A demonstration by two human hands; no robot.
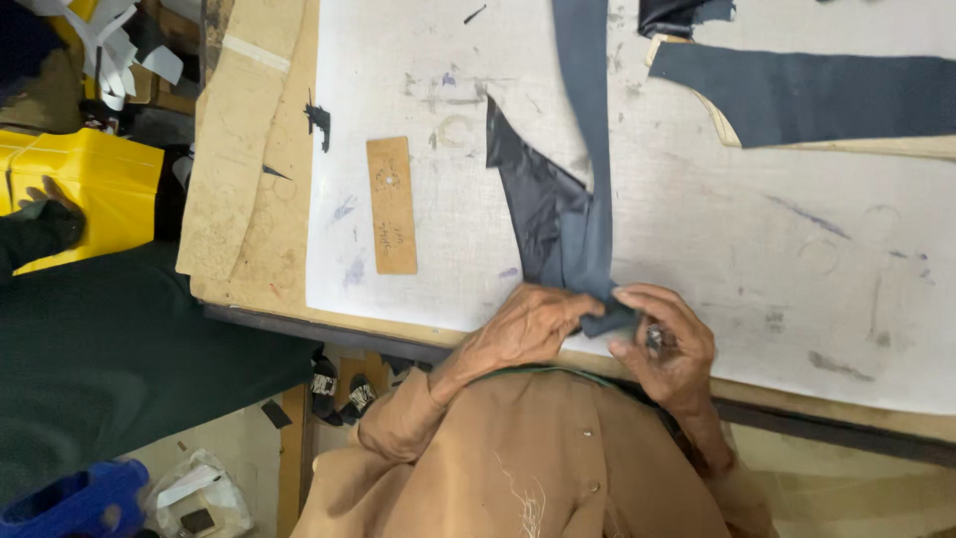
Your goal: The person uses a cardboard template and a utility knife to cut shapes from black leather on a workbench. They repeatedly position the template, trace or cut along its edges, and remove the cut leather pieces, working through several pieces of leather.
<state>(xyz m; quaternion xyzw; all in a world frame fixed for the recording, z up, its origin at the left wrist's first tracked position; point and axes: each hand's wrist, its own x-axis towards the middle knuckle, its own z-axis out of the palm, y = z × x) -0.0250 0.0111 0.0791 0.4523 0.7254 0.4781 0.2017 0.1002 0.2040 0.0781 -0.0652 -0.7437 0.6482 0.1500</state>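
Note:
A long dark blue-grey fabric strip [586, 120] runs from the top of the table down to its near edge. A black lining piece [533, 189] lies folded against its left side. My left hand [523, 324] pinches the strip's lower end from the left. My right hand [665, 344] grips the same end from the right, fingers curled over it. Both hands meet at the table's front edge, above my tan shirt.
The white work surface [757, 249] is stained and marked. A small brown cardboard tag [390, 204] lies left of the fabric. A dark cut panel on a cardboard pattern [817, 95] sits at top right. Cardboard sheets [249, 159], a yellow box [85, 189] and dark cloth are at left.

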